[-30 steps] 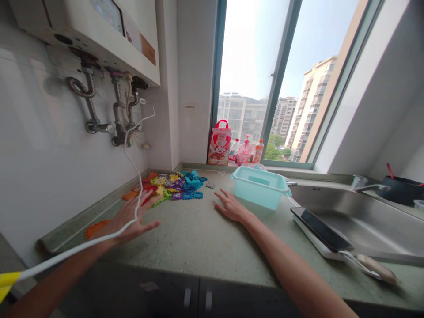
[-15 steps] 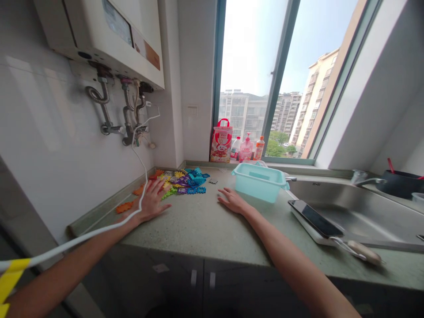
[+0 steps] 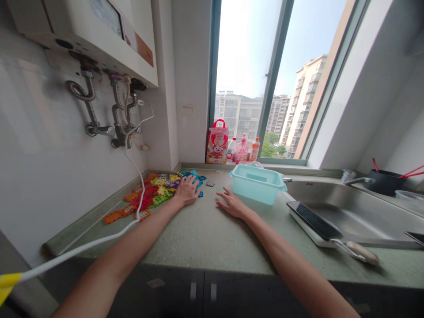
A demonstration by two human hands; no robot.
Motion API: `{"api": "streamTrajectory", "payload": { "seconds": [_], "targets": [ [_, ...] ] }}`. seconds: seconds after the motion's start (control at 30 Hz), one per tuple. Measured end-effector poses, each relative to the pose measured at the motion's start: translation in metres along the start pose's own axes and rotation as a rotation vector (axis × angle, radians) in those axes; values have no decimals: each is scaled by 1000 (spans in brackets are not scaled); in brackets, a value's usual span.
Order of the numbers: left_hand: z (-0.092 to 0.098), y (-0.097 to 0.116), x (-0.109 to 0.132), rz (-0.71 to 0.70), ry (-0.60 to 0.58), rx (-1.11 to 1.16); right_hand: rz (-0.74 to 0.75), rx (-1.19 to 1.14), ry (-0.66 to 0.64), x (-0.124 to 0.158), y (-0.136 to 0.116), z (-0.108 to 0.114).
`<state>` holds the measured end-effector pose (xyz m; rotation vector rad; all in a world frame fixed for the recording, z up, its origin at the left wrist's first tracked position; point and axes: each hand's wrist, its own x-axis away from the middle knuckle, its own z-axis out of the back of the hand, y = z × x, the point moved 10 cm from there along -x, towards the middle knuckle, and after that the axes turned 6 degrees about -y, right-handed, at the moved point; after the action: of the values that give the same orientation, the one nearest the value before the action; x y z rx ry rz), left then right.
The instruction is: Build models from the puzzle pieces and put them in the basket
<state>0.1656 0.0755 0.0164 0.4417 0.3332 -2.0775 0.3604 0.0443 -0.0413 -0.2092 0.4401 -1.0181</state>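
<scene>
My left hand point(image 3: 187, 191) lies over the right end of a spread of colourful foam puzzle pieces, fingers spread on the blue pieces point(image 3: 200, 178). Left of it are green pieces point(image 3: 159, 198), red pieces point(image 3: 145, 197) and orange pieces point(image 3: 113, 217); yellow and purple ones lie behind. What sits under the palm is hidden. My right hand point(image 3: 231, 204) rests on the counter with its fingers apart, holding nothing. Just beyond it stands a light teal plastic bin point(image 3: 258, 187). One small dark-and-white piece point(image 3: 210, 184) lies apart between the hands.
A white cable point(image 3: 82, 250) runs across the left side, over the orange pieces. To the right, a phone point(image 3: 313, 221) lies on a white object beside the steel sink point(image 3: 351, 207). Bottles point(image 3: 242, 149) and a red bag point(image 3: 217, 143) stand at the window.
My left hand has moved right, from the left part of the pieces to the blue ones, uncovering red and orange pieces. My right hand stays put. The view has shifted slightly.
</scene>
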Motion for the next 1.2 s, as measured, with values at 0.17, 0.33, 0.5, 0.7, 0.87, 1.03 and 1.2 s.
{"api": "streamTrajectory", "payload": {
  "seconds": [0.17,0.33,0.5,0.7,0.87,1.03,1.2],
  "targets": [
    [-9,-16,5,66,-6,84,72,-37,14,0,-16,8],
    [-3,-23,9,80,16,130,123,-53,68,-1,-30,16],
    [21,-27,11,16,175,329,158,-89,142,-2,-41,15],
    [14,-16,6,-52,114,591,221,-187,201,-4,-48,16],
    [3,3,5,-62,47,707,171,-207,209,-6,-40,20],
    [-5,13,6,-46,-24,664,126,-183,133,-8,-33,17],
    [-9,19,4,-153,-63,517,140,-122,105,-10,-29,13]
  ]
}}
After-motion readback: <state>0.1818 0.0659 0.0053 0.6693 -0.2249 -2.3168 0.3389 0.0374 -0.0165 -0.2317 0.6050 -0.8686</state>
